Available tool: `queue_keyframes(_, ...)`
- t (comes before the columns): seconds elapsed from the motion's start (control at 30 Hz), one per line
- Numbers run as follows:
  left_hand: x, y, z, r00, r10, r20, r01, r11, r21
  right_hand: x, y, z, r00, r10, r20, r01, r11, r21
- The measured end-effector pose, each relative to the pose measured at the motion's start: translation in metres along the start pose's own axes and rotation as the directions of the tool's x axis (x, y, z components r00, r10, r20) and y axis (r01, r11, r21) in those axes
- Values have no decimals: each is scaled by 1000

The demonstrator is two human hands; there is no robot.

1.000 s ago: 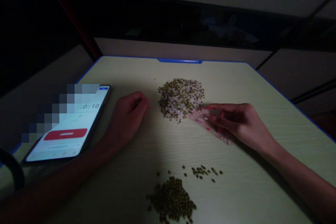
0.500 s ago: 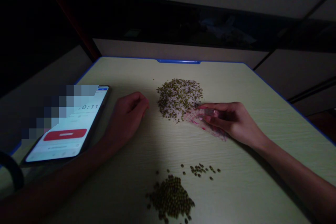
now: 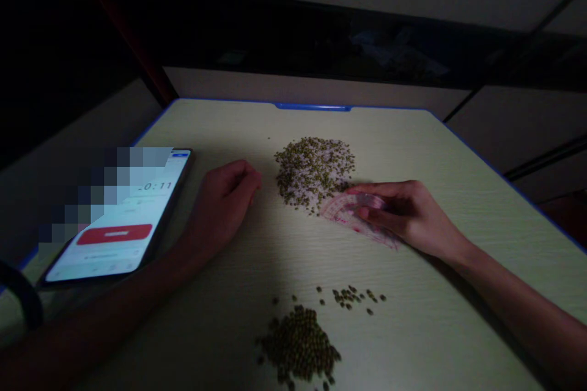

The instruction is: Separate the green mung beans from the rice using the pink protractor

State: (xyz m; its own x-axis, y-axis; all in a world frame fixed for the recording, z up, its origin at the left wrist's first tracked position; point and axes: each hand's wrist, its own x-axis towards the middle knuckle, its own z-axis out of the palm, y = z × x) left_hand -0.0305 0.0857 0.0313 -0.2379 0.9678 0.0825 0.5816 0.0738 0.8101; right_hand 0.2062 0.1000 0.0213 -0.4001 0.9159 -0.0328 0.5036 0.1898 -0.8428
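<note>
Shifted slightly leftward since the earliest picture, the right hand (image 3: 415,217) has brought a clear plastic half-round protractor with pink markings (image 3: 343,215) to the near right edge of a broad pile of small green beans mixed with white grains (image 3: 314,171), seemingly touching it. Its thumb and fingers pinch the protractor. Left of the pile and apart from it, the left hand (image 3: 229,195) rests with fingers curled in; I cannot tell whether the palm hides anything. Nearer the wearer than the pile lies a smaller heap of dark green beans (image 3: 302,342), with loose green beans (image 3: 351,296) just beyond it.

Probably the step in hand is parting beans from the pile's edge; the next move seems to call for keeping the protractor low and flat.

Counted: two hands, one protractor, one mixed pile, one smaller heap, roughly twenty loose beans, some too close to separate.
</note>
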Motion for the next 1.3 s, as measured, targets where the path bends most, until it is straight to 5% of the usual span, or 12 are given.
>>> queue_keyframes(0.2,-1,-3,0,1000,28,6,-28,999,-21,3,-4,3,998,14,-61,-15,1000,-13)
queue_keyframes(1.1,-1,-2,0,1000,25,2,-25,999,-25,-4,0,-1,989,-55,140,45,996,70)
queue_keyframes(1.3,-1,0,0,1000,12,-6,-12,1000,4,-3,-2,4,995,-26,93,22,999,44)
